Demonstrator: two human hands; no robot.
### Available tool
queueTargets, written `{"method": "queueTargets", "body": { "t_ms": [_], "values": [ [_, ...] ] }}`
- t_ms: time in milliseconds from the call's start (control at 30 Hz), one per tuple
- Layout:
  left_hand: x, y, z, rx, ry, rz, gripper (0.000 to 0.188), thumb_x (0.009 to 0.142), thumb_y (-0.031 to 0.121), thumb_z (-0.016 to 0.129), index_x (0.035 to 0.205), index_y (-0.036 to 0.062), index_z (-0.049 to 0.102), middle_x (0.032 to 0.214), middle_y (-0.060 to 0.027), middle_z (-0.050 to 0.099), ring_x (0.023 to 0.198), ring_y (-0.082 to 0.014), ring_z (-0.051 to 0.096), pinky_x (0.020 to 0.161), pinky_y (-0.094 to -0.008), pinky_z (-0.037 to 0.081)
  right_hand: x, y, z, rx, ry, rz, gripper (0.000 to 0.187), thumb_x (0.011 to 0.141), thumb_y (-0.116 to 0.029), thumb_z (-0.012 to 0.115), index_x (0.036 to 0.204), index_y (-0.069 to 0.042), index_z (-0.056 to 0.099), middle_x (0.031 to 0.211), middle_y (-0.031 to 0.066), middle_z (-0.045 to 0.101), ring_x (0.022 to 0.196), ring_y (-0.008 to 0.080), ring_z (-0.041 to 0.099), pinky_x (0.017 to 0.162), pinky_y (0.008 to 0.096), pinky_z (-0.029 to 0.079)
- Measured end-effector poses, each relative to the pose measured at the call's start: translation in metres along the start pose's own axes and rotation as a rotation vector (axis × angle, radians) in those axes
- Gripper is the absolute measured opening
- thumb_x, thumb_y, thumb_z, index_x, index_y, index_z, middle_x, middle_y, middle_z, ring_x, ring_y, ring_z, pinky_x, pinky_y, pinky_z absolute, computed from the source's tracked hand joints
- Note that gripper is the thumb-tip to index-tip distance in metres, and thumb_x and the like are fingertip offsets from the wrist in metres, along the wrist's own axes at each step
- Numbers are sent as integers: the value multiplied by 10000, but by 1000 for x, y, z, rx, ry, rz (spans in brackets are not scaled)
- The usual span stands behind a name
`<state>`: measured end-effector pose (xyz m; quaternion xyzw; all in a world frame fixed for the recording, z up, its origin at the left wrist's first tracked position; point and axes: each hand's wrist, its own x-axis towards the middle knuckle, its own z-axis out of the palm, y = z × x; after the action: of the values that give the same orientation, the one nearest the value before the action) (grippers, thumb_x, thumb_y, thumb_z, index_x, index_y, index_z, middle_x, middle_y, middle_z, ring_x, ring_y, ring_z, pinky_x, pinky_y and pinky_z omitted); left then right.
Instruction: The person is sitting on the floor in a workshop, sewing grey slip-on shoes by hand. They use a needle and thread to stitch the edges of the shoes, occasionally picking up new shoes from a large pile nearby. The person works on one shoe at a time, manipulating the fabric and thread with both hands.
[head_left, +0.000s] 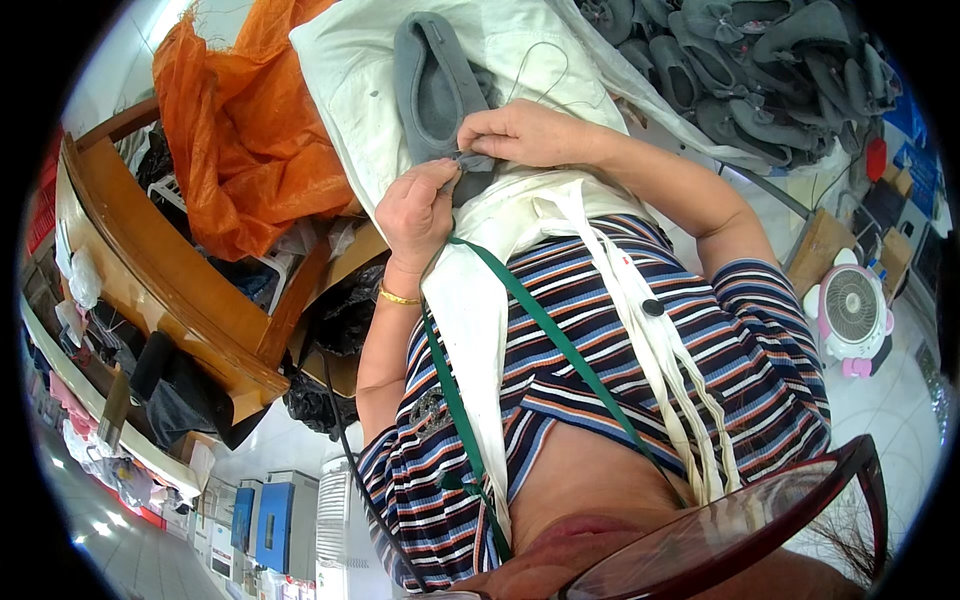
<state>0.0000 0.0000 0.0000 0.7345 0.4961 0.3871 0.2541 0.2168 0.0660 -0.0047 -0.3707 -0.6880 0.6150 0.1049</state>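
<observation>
A grey felt slipper (436,80) lies on the white cloth over my lap, its opening facing up. At its near end is a small gathered piece of grey fabric (474,161), like a bow. My left hand (414,212) pinches this piece from the left, fingers closed. From the right, my right hand (528,134) is closed on the same piece, its fingertips close to the left ones. A loop of thin dark thread (541,72) lies on the cloth beyond my right hand. Whether a needle is between my fingers is hidden.
Many grey slippers (745,75) are heaped at the far right. An orange mesh sack (225,130) hangs over a wooden frame (180,270) on the left. A small pink and white fan (851,303) stands at right. White cloth (340,60) spreads under the work.
</observation>
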Motion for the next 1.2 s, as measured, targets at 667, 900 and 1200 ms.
{"method": "queueTargets", "body": {
  "t_ms": [667,900,1200],
  "values": [
    [-1,2,4,139,-2,128,237,708,-61,677,901,74,706,890,-69,730,810,-242,704,701,-328,568,23,-28,11,-264,53,94,218,953,-248,553,1058,-59,525,862,171,689,817,385,654,703,487,490],
    [2,7,0,266,-32,198,248,726,-12,732,957,78,736,931,-58,708,870,-249,684,751,-346,556,27,-47,-9,-581,85,-119,142,901,-223,603,959,-103,653,890,107,638,817,333,655,705,442,502],
    [5,6,-5,300,-8,258,207,746,14,749,942,78,725,916,-48,685,844,-260,632,719,-358,496,45,-21,9,-77,131,-50,165,943,-255,622,943,-93,652,867,65,639,714,223,652,608,353,494]
  ]
}}
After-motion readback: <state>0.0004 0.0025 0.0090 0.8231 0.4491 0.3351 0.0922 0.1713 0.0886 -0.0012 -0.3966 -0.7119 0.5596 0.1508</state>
